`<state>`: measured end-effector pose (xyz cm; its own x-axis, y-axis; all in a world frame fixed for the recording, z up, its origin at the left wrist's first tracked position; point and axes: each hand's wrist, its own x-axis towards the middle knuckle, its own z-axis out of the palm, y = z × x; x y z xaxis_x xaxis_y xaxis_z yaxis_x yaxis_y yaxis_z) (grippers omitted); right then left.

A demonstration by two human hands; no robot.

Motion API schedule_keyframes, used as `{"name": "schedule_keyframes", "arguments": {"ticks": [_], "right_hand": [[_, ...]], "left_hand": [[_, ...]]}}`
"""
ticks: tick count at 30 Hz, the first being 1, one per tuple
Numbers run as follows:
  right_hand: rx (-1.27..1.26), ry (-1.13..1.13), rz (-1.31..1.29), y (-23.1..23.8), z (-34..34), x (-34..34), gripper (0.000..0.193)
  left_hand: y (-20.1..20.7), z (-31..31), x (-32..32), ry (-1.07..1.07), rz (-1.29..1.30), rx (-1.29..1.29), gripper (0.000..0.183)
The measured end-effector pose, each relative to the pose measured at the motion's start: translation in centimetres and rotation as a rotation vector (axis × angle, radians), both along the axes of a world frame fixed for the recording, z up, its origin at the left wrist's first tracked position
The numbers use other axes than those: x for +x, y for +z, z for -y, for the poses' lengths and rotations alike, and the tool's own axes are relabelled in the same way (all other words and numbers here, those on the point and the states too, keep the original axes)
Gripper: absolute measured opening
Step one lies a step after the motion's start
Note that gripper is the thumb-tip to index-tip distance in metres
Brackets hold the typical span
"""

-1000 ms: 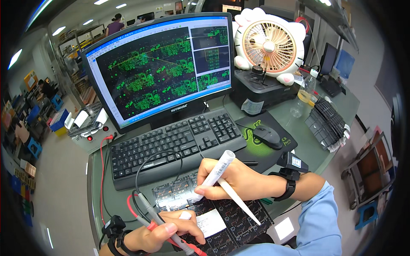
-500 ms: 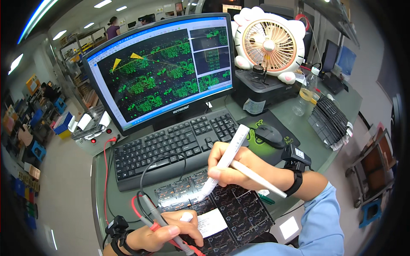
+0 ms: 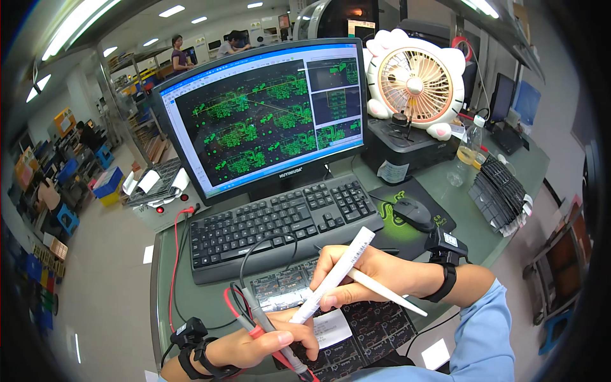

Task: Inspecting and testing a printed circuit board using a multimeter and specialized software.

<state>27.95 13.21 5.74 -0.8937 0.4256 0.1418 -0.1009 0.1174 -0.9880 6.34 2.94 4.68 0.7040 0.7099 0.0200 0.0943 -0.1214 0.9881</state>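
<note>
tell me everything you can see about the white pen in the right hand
The white pen is a slim, plain stick that looks like plastic, with a blunt squared top end. It is tilted, top pointing up and to the right toward the keyboard, tip angled down-left onto a white label on the dark circuit board panel. The right hand pinches it near the lower end, together with a second thin white stick that juts out to the right. Its very tip is hidden by the fingers.

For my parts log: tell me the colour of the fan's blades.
The fan has orange blades in a white housing, seen in the head view.
</note>
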Motion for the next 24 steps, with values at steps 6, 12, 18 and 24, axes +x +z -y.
{"name": "schedule_keyframes", "arguments": {"ticks": [6,12,18,24], "right_hand": [[-0.132,-0.065,0.062,0.2,0.4,-0.6,0.022],[-0.164,-0.06,0.062,0.3,0.4,-0.9,0.022],[-0.008,-0.03,-0.015,-0.3,0.3,-1.0,0.023],[-0.133,-0.055,0.016,-0.1,1.1,-0.9,0.02]], "left_hand": [[-0.2,0.3,0.1,0.017,0.018,0.011,0.053],[-0.5,-0.1,0.2,0.017,0.016,0.04,0.057],[-0.7,0.2,-0.2,-0.013,0.012,0.033,0.055],[-0.9,0.6,0.2,0.048,0.027,0.014,0.054]]}}
